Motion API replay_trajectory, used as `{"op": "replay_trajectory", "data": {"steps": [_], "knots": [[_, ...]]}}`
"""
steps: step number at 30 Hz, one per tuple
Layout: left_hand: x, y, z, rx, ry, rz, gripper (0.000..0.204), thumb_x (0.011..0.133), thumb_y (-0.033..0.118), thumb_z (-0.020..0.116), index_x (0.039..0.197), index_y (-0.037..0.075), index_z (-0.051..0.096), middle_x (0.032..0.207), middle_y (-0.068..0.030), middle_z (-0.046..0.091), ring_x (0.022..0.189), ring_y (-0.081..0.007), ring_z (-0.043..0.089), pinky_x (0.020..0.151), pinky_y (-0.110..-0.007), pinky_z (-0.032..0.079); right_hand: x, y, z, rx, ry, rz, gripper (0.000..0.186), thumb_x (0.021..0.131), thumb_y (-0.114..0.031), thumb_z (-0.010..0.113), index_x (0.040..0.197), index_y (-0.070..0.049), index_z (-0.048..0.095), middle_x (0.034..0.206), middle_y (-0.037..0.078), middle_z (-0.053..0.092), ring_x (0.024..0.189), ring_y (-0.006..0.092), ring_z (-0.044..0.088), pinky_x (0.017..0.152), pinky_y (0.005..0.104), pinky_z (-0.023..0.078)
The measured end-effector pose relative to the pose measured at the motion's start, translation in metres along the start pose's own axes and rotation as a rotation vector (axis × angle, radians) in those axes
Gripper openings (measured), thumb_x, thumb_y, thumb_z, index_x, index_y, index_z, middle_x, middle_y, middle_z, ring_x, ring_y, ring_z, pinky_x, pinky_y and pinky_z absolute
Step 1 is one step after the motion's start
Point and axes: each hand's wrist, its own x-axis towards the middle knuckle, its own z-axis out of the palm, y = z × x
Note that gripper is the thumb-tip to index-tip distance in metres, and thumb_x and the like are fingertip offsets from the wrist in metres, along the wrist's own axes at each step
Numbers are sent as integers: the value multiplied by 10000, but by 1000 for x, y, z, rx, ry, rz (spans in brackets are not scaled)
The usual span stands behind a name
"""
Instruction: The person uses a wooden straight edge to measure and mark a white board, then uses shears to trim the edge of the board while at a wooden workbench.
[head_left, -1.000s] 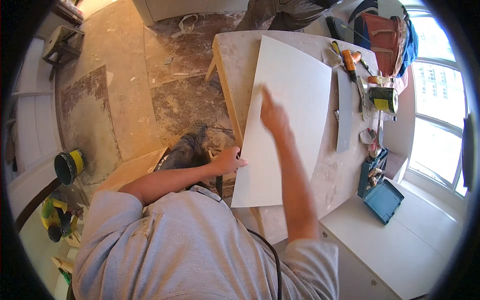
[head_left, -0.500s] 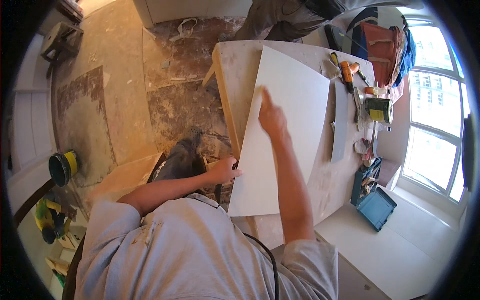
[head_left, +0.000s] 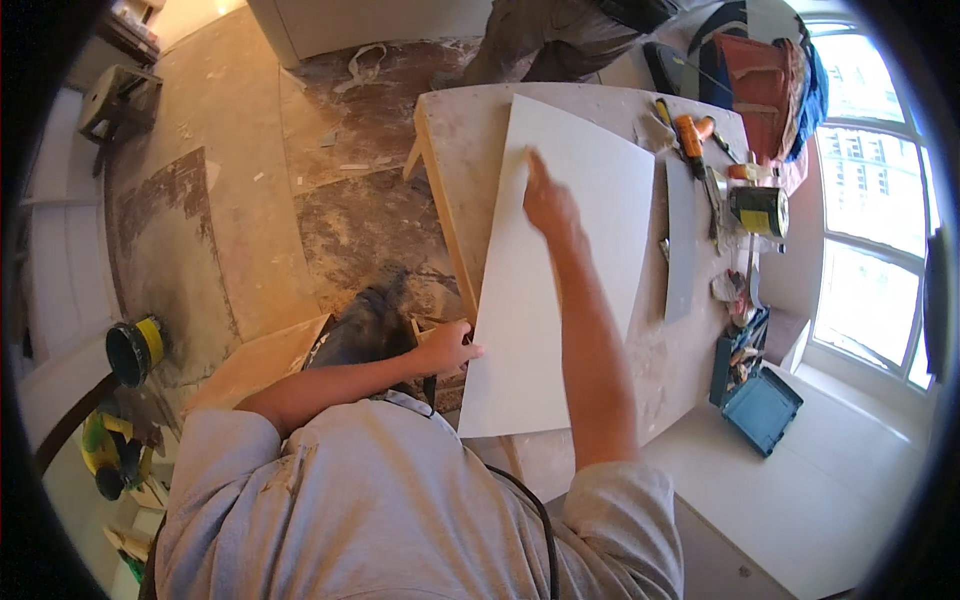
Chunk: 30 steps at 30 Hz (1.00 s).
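A white sheet board (head_left: 600, 210) lies slanted on the dusty worktable (head_left: 460, 140). My left hand (head_left: 450, 345) grips its left edge near the lower end, thumb on top. My right hand (head_left: 548, 200) is on the board's upper left part, fingers drawn together and pointing away from me. It is blurred, and whatever it holds, if anything, I cannot make out. Right of the board lie a grey strip (head_left: 680, 240), an orange power tool (head_left: 690, 138) and a tin (head_left: 760, 212).
A person's legs (head_left: 530, 45) are beyond the table. An open teal toolbox (head_left: 760, 405) is by the right window (head_left: 870, 250). A bucket (head_left: 128, 355) stands left, near a stool (head_left: 118, 105). Coloured bags (head_left: 760, 100) sit behind the table.
My right hand has shifted slightly up along the board from where it was half a second ago. My left hand still holds the edge. The view has shifted slightly.
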Motion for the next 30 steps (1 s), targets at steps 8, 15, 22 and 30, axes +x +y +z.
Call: {"op": "replay_trajectory", "data": {"steps": [8, 15, 22, 30], "knots": [[-3, 11, 2, 136, 55, -14, 312, 908, 248, 710, 1001, -43, 645, 875, -138, 712, 663, -183, 700, 604, -329, 565, -286, 19, 28, 89, -102, 124, 660, 1003, -154, 512, 1597, -236, 235, 794, 257, 671, 708, 451, 652, 634, 576, 498], [6, -7, -3, 274, 90, 162, 402, 889, 297, 714, 1028, -77, 661, 930, -199, 712, 809, -257, 698, 731, -385, 544, -79, 37, -9, -39, -133, 116, 578, 1026, -226, 407, 1580, -296, 262, 863, 311, 687, 812, 490, 681, 731, 598, 533], [6, -2, -4, 280, 32, 49, 416, 868, 322, 723, 992, -70, 656, 879, -205, 705, 795, -289, 693, 729, -416, 534, 107, 30, -54, 132, -45, 158, 490, 1016, -233, 417, 1504, -274, 410, 1052, 297, 698, 886, 474, 692, 804, 570, 549], [-2, 14, -3, 342, 40, 20, 387, 881, 331, 698, 937, -49, 652, 777, -183, 688, 757, -267, 694, 703, -407, 532, -53, 71, 4, 26, 20, 8, 579, 1017, -233, 419, 1575, -273, 271, 895, 312, 689, 843, 500, 674, 757, 610, 531]]}}
